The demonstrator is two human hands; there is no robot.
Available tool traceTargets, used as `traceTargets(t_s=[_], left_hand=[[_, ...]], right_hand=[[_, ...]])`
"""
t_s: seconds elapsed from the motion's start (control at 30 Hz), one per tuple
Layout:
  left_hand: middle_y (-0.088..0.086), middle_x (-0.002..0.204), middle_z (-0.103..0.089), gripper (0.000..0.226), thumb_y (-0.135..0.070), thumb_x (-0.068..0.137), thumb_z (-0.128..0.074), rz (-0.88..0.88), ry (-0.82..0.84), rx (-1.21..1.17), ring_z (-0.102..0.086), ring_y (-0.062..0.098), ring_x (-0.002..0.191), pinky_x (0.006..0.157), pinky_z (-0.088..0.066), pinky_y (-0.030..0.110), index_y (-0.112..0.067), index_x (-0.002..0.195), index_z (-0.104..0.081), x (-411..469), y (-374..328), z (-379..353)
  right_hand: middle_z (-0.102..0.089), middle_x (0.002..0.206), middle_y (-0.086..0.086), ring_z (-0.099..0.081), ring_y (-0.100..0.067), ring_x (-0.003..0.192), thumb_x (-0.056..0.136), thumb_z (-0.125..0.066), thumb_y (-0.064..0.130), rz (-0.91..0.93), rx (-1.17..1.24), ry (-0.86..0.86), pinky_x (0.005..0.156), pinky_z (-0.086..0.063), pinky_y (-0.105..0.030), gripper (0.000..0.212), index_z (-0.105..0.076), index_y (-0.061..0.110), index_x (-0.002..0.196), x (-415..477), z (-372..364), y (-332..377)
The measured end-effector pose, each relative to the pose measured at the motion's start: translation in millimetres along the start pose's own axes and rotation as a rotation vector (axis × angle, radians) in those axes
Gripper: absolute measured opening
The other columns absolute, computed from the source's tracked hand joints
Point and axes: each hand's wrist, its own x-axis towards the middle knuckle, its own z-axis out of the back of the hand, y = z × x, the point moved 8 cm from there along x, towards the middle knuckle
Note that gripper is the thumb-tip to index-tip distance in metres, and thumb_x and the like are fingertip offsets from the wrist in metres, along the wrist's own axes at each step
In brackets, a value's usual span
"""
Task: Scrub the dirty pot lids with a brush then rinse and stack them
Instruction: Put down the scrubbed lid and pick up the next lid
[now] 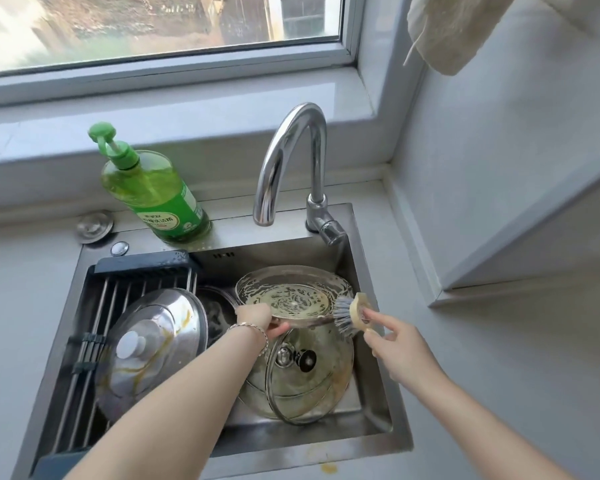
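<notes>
1. Yellowish foam coats the lid (pixel 291 299) held over the sink (pixel 378 271); the left hand (pixel 260 322) curls round its near left rim.
2. Just right of it, the brush (pixel 352 315) is pinched in the right hand (pixel 392 337); its axis runs left-right, bristles pointing left, touching the lid's right rim.
3. Below both lies a glass lid (pixel 309 375).

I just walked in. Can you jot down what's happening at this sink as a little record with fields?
Place: steel sink
Left hand: grips the rim of a soapy lid, tilted up
Right hand: holds a round brush, bristles at that lid's edge
In the basin: glass lid with black knob
On the rack: steel lid, yellow streaks
Faucet: no water seen
Soap: green bottle behind the sink
</notes>
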Motion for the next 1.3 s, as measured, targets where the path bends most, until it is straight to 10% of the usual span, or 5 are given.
traceTargets(t_s=[0.37, 0.57, 0.83, 1.03, 1.3], left_hand=[[0.016, 0.093, -0.062, 0.023, -0.021, 0.095, -0.042, 0.102, 0.107, 0.368, -0.064, 0.028, 0.073, 0.057, -0.058, 0.033, -0.005, 0.110, -0.050, -25, -5, 18], [0.011, 0.130, -0.052, 0.044, -0.016, 0.091, -0.043, -0.715, -0.091, 1.104, -0.056, 0.027, 0.110, 0.092, -0.047, 0.033, -0.011, 0.135, -0.044, -73, -128, 51], [0.008, 0.126, -0.059, 0.032, -0.012, 0.097, -0.041, -1.438, -0.340, 1.068, -0.051, 0.026, 0.115, 0.096, -0.041, 0.038, -0.007, 0.123, -0.058, -155, -291, 113], [-0.010, 0.145, -0.043, 0.038, -0.031, 0.103, -0.029, -1.230, -0.197, 1.298, -0.018, 0.013, 0.143, 0.111, -0.012, 0.042, -0.029, 0.136, -0.047, -99, -363, 113], [0.001, 0.123, -0.059, 0.041, -0.036, 0.102, -0.019, -1.165, -0.029, 1.367, -0.051, 0.021, 0.116, 0.104, -0.026, 0.044, -0.025, 0.116, -0.055, -65, -373, 93]], right_hand=[[-0.045, 0.057, 0.001, -0.033, -0.007, 0.042, 0.092, -0.052, 0.014, -0.005, 0.010, 0.048, 0.040, -0.028, -0.016, 0.042, -0.052, 0.031, 0.130, 5, -26, 12], [-0.050, 0.061, -0.003, -0.028, -0.008, 0.034, 0.093, -0.054, 0.011, -0.052, 0.233, 0.104, 0.034, -0.022, -0.018, 0.042, -0.051, 0.028, 0.132, 7, -65, 59], [-0.066, 0.076, -0.011, -0.035, -0.006, 0.037, 0.097, -0.047, 0.024, -0.145, 0.444, 0.306, 0.033, -0.029, -0.014, 0.023, -0.059, 0.009, 0.110, 13, -157, 145], [-0.059, 0.068, -0.011, -0.031, -0.007, 0.032, 0.096, -0.049, 0.023, -0.123, 0.504, 0.352, 0.034, -0.022, -0.014, 0.019, -0.061, 0.009, 0.093, 32, -210, 212], [-0.055, 0.047, -0.006, -0.024, -0.007, 0.027, 0.094, -0.054, 0.029, -0.082, 0.499, 0.277, 0.033, -0.016, -0.009, 0.026, -0.060, 0.005, 0.089, 74, -234, 251]])
